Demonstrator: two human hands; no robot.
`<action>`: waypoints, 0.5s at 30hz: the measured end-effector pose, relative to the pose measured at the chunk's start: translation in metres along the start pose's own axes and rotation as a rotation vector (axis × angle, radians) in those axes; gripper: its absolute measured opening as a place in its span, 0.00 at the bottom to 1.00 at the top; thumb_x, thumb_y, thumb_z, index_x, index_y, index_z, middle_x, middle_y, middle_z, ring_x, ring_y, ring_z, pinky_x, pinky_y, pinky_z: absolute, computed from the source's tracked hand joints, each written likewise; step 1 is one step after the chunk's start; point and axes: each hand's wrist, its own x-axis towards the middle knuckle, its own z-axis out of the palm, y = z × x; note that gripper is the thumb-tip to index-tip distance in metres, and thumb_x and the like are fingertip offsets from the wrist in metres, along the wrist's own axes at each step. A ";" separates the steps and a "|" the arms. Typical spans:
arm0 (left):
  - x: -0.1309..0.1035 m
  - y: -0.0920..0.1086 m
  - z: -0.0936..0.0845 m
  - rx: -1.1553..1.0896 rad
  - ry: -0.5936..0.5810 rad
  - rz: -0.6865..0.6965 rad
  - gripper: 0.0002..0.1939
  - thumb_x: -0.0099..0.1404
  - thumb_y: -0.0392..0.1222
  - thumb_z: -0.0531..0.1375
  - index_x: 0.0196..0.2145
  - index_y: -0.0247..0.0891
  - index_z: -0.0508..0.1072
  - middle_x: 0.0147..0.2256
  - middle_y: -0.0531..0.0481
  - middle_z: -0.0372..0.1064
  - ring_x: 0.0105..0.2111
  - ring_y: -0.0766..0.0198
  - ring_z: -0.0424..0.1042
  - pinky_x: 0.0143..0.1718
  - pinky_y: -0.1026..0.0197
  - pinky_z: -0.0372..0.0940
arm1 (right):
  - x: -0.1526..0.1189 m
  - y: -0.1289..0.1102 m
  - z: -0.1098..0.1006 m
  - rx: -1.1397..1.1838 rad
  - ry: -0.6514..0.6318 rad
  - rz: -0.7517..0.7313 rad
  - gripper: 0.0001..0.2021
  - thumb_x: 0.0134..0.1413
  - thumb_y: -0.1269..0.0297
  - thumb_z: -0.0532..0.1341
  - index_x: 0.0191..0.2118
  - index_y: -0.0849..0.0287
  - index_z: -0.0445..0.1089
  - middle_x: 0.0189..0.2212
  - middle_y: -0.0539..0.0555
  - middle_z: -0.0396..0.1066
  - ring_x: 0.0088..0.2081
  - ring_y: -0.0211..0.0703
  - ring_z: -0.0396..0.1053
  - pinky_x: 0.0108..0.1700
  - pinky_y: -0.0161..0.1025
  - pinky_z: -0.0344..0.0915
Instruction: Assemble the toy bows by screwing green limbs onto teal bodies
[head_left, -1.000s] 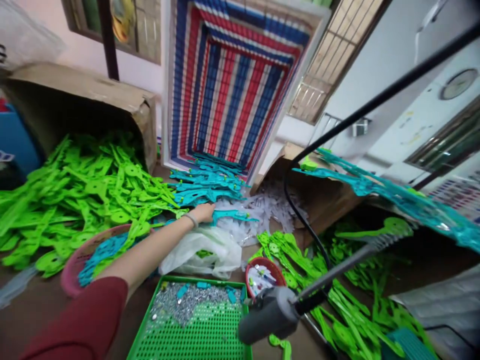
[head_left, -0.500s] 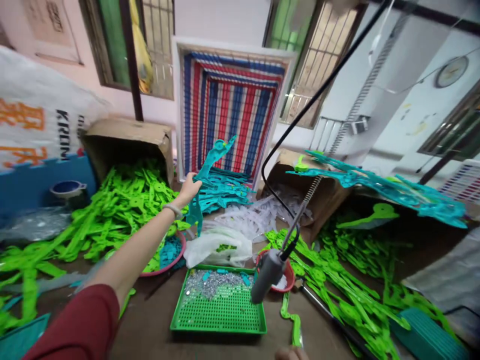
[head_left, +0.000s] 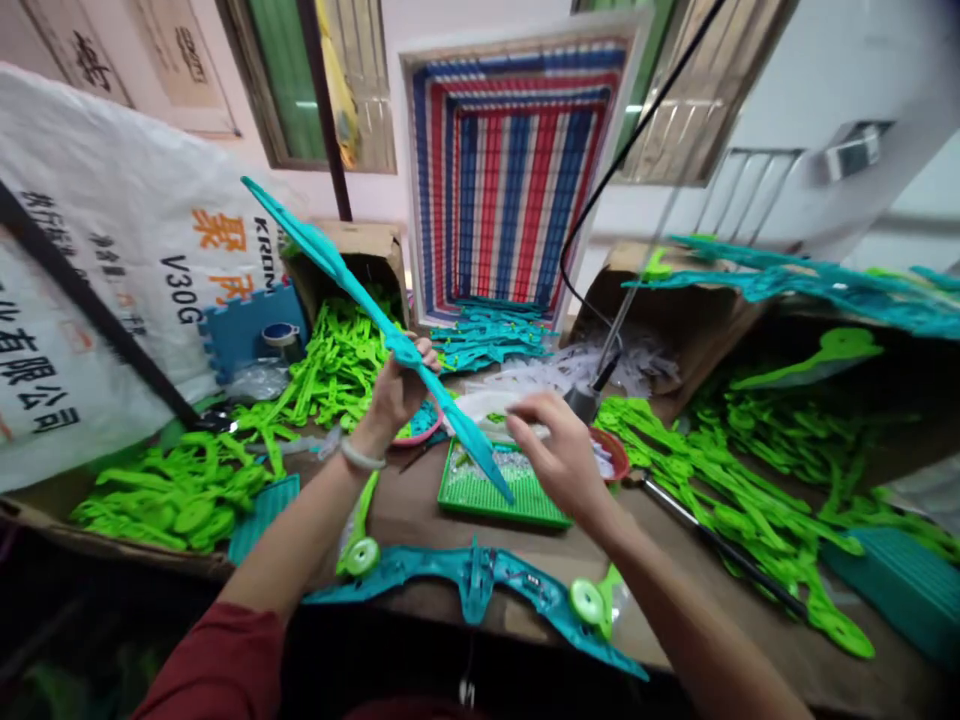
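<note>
My left hand is closed around the middle of a long teal plastic bow-shaped part. The part slants from upper left to lower right, its lower end in front of the green tray. Nearby, over the tray's right side, my right hand has its fingers loosely bent and apart, with nothing visible in them. Another teal bow-shaped part lies along the table's front edge. Lime-green pieces with round discs, a left one and a right one, touch its two arms.
Lime-green parts spill from a cardboard box at left, more at right. A stack of teal parts lies before a striped, lined crate. A grey electric screwdriver hangs beside a red bowl.
My left hand has brought the teal part back from the stack, turning it to a slant. My right hand has risen from the bottom edge to the tray. The view has shifted downward and left.
</note>
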 end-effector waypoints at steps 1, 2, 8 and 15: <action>-0.020 -0.005 0.004 -0.007 -0.034 -0.040 0.07 0.68 0.48 0.61 0.39 0.45 0.70 0.30 0.54 0.62 0.30 0.66 0.67 0.38 0.60 0.69 | 0.015 0.002 0.010 0.062 -0.128 0.059 0.08 0.63 0.60 0.62 0.43 0.58 0.72 0.42 0.58 0.73 0.45 0.47 0.72 0.47 0.47 0.71; -0.038 -0.010 0.007 -0.019 -0.059 -0.078 0.07 0.68 0.49 0.61 0.38 0.45 0.70 0.31 0.54 0.64 0.32 0.65 0.69 0.40 0.59 0.70 | 0.028 0.006 0.019 0.148 -0.289 0.115 0.12 0.59 0.59 0.65 0.46 0.57 0.72 0.45 0.58 0.74 0.46 0.48 0.72 0.47 0.47 0.72; -0.090 -0.022 -0.010 -0.032 -0.086 -0.274 0.06 0.64 0.42 0.66 0.39 0.45 0.73 0.41 0.52 0.74 0.48 0.60 0.72 0.56 0.55 0.66 | 0.021 0.036 0.034 0.316 -0.499 0.271 0.22 0.57 0.62 0.64 0.57 0.61 0.68 0.36 0.53 0.76 0.35 0.42 0.72 0.40 0.42 0.71; -0.176 -0.042 -0.028 0.144 -0.001 -0.336 0.16 0.56 0.38 0.69 0.43 0.39 0.75 0.43 0.47 0.75 0.45 0.55 0.73 0.49 0.53 0.70 | -0.056 0.034 0.054 -0.006 -0.490 0.132 0.15 0.61 0.66 0.54 0.45 0.62 0.77 0.34 0.57 0.75 0.37 0.47 0.71 0.43 0.46 0.67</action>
